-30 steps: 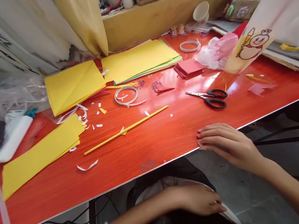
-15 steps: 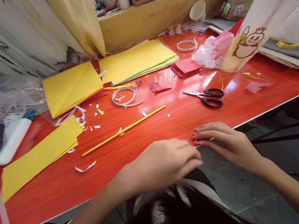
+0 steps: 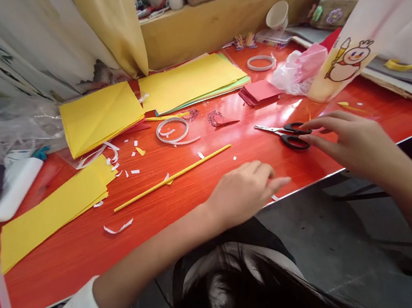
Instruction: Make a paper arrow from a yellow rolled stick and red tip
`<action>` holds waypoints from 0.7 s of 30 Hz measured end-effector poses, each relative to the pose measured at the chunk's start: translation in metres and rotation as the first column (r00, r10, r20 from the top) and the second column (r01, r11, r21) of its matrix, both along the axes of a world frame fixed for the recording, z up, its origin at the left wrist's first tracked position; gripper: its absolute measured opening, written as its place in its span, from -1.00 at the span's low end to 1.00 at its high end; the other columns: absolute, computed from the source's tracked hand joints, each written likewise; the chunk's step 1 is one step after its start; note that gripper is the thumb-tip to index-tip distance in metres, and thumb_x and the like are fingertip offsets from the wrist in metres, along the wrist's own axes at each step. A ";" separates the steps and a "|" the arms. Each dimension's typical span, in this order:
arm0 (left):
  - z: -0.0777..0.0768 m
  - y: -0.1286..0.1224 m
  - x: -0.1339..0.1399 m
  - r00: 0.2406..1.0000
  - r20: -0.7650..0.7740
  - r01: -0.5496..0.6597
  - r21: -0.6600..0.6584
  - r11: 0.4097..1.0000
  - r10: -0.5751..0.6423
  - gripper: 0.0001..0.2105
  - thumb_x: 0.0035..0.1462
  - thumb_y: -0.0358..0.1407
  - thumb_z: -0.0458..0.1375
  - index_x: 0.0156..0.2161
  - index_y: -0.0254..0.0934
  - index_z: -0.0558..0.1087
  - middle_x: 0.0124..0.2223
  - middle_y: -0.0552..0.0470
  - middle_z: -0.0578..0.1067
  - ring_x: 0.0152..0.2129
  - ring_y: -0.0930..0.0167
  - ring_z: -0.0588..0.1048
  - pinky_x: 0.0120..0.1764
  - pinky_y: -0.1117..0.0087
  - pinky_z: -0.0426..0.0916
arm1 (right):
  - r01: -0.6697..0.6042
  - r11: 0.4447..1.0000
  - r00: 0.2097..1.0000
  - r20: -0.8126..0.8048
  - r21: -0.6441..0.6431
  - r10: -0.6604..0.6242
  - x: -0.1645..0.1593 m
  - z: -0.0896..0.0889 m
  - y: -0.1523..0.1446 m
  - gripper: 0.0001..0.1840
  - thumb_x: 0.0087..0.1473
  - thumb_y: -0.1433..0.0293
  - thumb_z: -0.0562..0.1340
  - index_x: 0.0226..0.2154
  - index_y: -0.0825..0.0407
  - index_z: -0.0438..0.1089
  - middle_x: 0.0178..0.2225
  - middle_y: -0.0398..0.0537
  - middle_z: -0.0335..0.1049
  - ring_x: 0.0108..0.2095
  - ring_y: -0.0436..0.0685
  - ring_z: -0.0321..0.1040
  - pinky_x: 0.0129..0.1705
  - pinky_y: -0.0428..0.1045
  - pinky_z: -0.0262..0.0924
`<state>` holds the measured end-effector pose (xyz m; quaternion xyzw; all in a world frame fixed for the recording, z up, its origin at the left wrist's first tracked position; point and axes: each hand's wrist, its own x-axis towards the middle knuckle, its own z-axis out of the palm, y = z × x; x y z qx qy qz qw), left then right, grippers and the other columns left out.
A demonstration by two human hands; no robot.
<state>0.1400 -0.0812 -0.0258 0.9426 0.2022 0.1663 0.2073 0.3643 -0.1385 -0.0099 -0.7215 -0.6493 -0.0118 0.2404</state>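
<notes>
My right hand is at the black-handled scissors, which lie on the red table with their blades to the left. Its thumb and fingertips are at the handle loops, still apart. Over the table's front edge hovers my left hand, blurred, with one finger stretched out and the others loosely curled. Nothing shows in it. A small white scrap lies by the edge just below it. Beyond the left hand, a thin rolled yellow paper stick rests on the table.
Yellow paper strips and yellow sheets lie left, another paper stack behind. Tape rolls, red paper squares and white scraps are scattered about. A tall drink cup stands at the right.
My right hand has moved right and forward from the table edge to the scissors' handles. My left hand has shifted slightly right and forward, one finger now extended. The scissors stay in place.
</notes>
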 end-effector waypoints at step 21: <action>-0.002 0.035 -0.010 0.929 0.256 -0.102 -0.517 0.850 0.267 -0.72 0.22 -0.16 -0.09 -0.25 -0.32 0.34 -0.30 0.02 0.43 -0.36 0.49 0.39 -0.23 0.46 0.26 | -0.157 0.986 0.211 -0.973 0.061 0.094 -0.046 -0.024 -0.022 -0.55 -0.15 0.29 0.35 -0.13 -0.09 0.36 -0.40 -0.13 0.32 -0.42 0.00 0.26 -0.56 -0.15 0.10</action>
